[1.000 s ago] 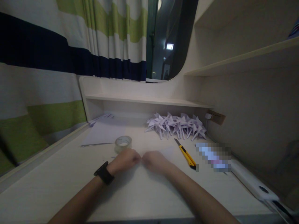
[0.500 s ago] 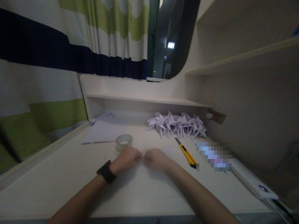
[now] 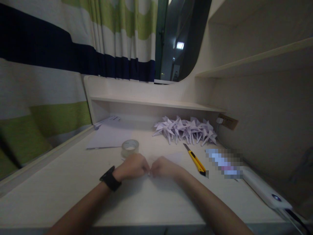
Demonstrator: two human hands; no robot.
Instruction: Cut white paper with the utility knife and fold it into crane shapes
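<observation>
Through the head view I have two bare hands meeting fingertip to fingertip over the middle of a pale surface (image 3: pixel 144 207). Between the tips shows a pale bit (image 3: pixel 149 174), just on the near-edge side of them; neither hand is nearer to it. It is too small and blurred for me to tell what it is or which way its long axis runs.

My left hand (image 3: pixel 135 167), a watch (image 3: pixel 111 179) on its wrist, comes in from the near left corner; my right hand (image 3: pixel 164 168) comes from the near right. The fingers of both are curled in and appear to pinch the bit.

A tape roll (image 3: pixel 126 152) lies just beyond the left hand, toward the far edge. A sheet (image 3: pixel 175 157) lies flat just beyond the right. Farther right is a knife (image 3: pixel 195 161), blade toward the far edge, apart from both hands.
</observation>
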